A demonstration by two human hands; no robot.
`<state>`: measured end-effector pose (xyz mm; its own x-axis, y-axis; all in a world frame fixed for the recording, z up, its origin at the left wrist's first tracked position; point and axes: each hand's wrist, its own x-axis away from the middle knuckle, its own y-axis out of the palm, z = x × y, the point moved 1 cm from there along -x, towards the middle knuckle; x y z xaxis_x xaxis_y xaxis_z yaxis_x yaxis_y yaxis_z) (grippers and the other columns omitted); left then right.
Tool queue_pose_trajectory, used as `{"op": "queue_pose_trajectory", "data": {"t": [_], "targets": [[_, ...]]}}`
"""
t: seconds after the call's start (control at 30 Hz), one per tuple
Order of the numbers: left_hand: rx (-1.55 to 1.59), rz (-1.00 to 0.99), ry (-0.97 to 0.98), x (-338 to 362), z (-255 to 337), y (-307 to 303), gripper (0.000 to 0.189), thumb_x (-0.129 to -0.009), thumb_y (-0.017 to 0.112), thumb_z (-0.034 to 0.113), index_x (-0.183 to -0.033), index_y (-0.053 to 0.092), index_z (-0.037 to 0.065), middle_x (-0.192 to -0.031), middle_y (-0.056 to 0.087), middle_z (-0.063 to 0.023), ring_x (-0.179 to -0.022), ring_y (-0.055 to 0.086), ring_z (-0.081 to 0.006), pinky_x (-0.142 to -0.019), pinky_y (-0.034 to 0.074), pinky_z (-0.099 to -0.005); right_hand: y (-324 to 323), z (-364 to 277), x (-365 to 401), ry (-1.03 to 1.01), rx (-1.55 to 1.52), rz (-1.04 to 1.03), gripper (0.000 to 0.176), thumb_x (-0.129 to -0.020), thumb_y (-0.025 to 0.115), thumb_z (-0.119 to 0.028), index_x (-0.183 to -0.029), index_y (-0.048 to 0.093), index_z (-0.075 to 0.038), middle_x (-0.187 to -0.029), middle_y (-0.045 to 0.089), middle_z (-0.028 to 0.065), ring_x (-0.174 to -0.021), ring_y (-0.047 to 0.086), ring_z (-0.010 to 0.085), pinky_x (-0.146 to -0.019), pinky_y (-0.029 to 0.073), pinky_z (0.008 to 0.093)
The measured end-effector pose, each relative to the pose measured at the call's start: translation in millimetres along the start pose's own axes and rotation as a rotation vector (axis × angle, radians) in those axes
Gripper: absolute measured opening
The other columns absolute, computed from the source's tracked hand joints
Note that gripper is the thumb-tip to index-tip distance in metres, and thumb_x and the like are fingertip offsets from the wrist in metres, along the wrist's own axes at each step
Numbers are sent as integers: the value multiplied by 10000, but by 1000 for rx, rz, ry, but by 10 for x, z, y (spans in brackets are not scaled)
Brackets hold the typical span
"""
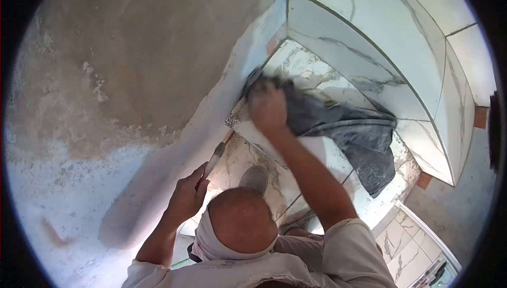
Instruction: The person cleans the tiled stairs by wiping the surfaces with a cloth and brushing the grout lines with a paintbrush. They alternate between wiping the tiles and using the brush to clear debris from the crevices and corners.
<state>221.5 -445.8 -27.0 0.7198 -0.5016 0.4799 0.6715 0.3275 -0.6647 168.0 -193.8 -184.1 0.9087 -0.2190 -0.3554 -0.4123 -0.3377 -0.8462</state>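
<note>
My right hand (268, 107), blurred by motion, is closed on the bunched end of a dark grey cloth (343, 124). The cloth spreads rightward across a dusty marble-patterned step (303, 63), and its far end hangs over the step's front edge. Lower and to the left, my left hand (189, 195) is closed round a slim tool (215, 159) with a pale body and dark tip, which points up toward the step's left corner. The tool's lower end is hidden in the fingers.
A rough plastered wall (142, 50) runs along the left. Higher marble-patterned steps (369, 34) rise at the upper right. A capped head (240, 219) and a shoe (255, 178) show below the step. A white-framed item (430, 227) lies at the lower right.
</note>
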Motion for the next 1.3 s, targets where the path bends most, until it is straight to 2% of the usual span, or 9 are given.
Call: {"op": "queue_pose_trajectory", "data": {"t": [0.23,0.3,0.37,0.4,0.5,0.67,0.77,1.17,1.3], "targets": [[116,43,35,57,249,-173,478,-939,534,103,-1397,439,7,-716,591,-148,-599,613,-218,-582,483,-325,-231,-522,588,-335,-406,-167,209,-764,596,-176,-932,673,-77,-985,657,110,-959,563,272,-732,471,407],[222,125,74,71,286,-189,371,-977,472,150,-1310,502,-8,-664,569,-38,-508,550,-83,-462,447,-247,-423,-323,406,-95,-371,-176,156,-838,574,-149,-937,666,-72,-962,658,142,-922,584,315,-739,477,424],[250,136,75,91,278,-195,352,-977,473,153,-1287,511,-10,-666,568,-40,-504,548,-81,-459,444,-246,-530,93,101,152,-339,266,133,-900,543,-108,-911,650,-31,-914,650,180,-836,590,392,-731,473,458],[276,146,74,102,276,-196,334,-977,474,156,-1263,520,-12,-667,567,-42,-499,546,-79,-455,442,-245,-764,271,-146,393,-378,202,161,-922,494,-67,-912,638,4,-872,639,209,-774,591,440,-720,487,477],[314,144,71,110,221,-159,300,-979,482,165,-1216,530,-13,-672,574,-45,-487,543,-82,-449,441,-245,-636,739,-568,384,-288,441,196,-923,524,-120,-956,642,33,-969,644,230,-904,593,439,-787,479,466],[301,76,18,103,216,-144,458,-973,498,143,-1409,428,23,-665,595,-56,-504,555,-98,-492,463,-260,-93,512,-506,106,223,140,435,-906,567,-209,-1283,557,7,-1384,514,168,-1282,474,333,-1072,348,468],[304,79,44,69,192,-162,457,-972,499,146,-1407,430,22,-660,592,-54,-505,554,-99,-493,460,-259,-252,301,-156,22,46,-173,531,-932,525,-282,-1390,466,-21,-1473,423,136,-1382,361,294,-1120,267,472],[342,86,55,-87,169,-93,357,-973,494,166,-1289,509,1,-691,571,-35,-493,523,-74,-445,428,-232,-403,764,-543,-84,150,-27,402,-874,478,-150,-1246,595,-51,-1287,586,66,-1108,529,238,-905,405,406],[329,66,73,-219,248,-51,344,-972,484,183,-1258,524,-4,-689,567,-35,-487,514,-72,-445,423,-233,-537,807,-642,58,160,-225,401,-885,470,-154,-1261,608,-135,-1292,592,-15,-1109,527,216,-916,400,394]]}}
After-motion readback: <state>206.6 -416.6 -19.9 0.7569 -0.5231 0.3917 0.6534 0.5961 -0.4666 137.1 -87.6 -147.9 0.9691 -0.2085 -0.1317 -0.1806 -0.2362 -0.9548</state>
